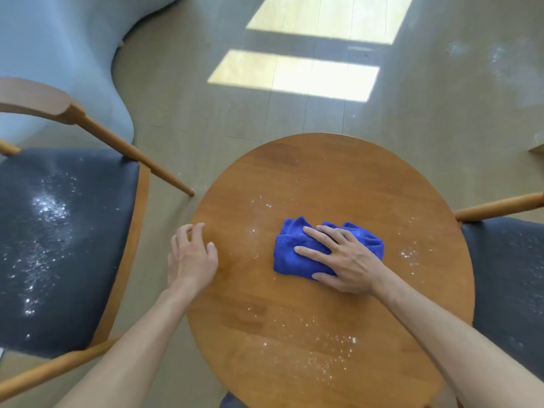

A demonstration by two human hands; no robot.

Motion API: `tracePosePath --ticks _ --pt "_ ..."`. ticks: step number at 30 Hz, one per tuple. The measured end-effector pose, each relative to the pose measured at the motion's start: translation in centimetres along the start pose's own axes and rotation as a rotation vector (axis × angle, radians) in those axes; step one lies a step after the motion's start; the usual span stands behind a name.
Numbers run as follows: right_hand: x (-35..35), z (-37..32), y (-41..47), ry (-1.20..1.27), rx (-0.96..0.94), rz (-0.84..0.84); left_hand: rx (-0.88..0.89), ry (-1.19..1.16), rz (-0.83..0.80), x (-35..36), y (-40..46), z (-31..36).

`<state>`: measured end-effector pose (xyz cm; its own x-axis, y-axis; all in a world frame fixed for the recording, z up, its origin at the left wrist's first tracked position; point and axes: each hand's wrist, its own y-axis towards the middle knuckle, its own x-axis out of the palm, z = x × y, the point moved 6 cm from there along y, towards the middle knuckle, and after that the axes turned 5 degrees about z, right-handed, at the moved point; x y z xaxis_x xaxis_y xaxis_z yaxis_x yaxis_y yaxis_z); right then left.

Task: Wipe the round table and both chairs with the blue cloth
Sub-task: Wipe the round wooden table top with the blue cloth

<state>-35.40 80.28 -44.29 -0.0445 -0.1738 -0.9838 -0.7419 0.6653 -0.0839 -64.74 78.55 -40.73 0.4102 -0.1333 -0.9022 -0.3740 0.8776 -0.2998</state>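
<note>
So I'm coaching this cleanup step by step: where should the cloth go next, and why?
Probably sweep the blue cloth under the right hand toward the near edge of the round table, where the densest white specks lie. The left hand rests at the table's edge.

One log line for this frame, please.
stage: wiping table | right hand: flat on cloth | left hand: at table edge | powder: table, left chair

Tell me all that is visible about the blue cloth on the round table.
The blue cloth is bright blue, soft and fuzzy like microfibre, bunched into a rumpled pad. It lies flat near the middle of the round table, among scattered white specks. The right hand presses down on it with spread fingers, covering its right part. The left hand does not touch it.
</note>
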Motion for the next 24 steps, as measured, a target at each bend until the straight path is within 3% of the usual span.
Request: tracePosePath --ticks 2,6,9,13,17,24 --pt "0.1 -0.6 -0.9 0.01 0.177 0.146 -0.101 -0.077 -0.02 0.6 -0.4 -1.7" --pt "0.5 -2.2 -2.9 0.022 0.786 0.272 -0.137 -0.207 -0.002 1.3 -0.7 -2.7" --pt "1.0 -3.0 -2.6 -0.01 0.981 0.313 -0.094 -0.201 0.003 1.4 -0.4 -2.5" --pt "0.9 -1.9 1.1 -0.02 0.986 0.351 0.065 0.021 -0.029 2.1 0.0 -1.9" --pt "0.5 -1.9 7.3 -0.006 0.869 0.359 0.303 0.21 -0.018 3.1 -0.3 -1.0" --pt "0.6 -7.9 12.6 0.075 0.577 0.379 0.409 0.177 -0.015 4.2 -0.8 -1.4"
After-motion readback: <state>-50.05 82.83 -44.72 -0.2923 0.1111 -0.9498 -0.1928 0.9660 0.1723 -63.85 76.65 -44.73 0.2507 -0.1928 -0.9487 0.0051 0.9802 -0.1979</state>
